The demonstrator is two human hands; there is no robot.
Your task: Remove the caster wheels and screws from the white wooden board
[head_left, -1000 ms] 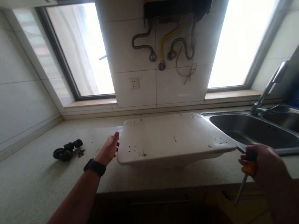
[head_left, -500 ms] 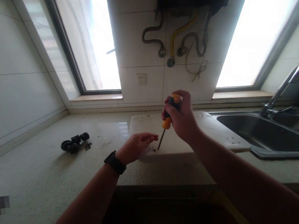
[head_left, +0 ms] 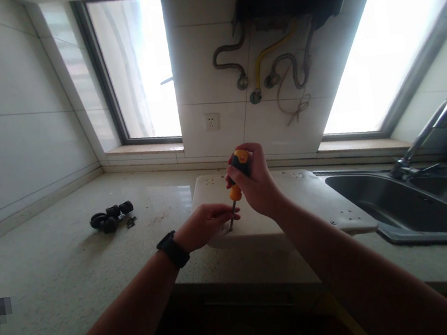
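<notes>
A screwdriver (head_left: 234, 192) with an orange and black handle is gripped from above in my right hand (head_left: 254, 177). Its shaft slants down to a hole near the front left corner of a white board (head_left: 278, 209), which lies flat on the counter. My left hand (head_left: 210, 223), with a dark watch on the wrist, rests low over that same corner. Its thumb and fingertips close around the shaft, just above the tip. Small holes show near the board's other corners.
Black caster wheels (head_left: 110, 217) lie on the counter (head_left: 149, 199) to the left, beside a small pile of screws (head_left: 131, 222). A double steel sink (head_left: 401, 202) with a faucet (head_left: 421, 136) is at the right. Hoses (head_left: 230, 62) hang beneath a wall unit.
My right hand has brought the screwdriver left and down, so its tip meets the corner hole. My left fingertips have come onto the shaft. The view has tilted slightly.
</notes>
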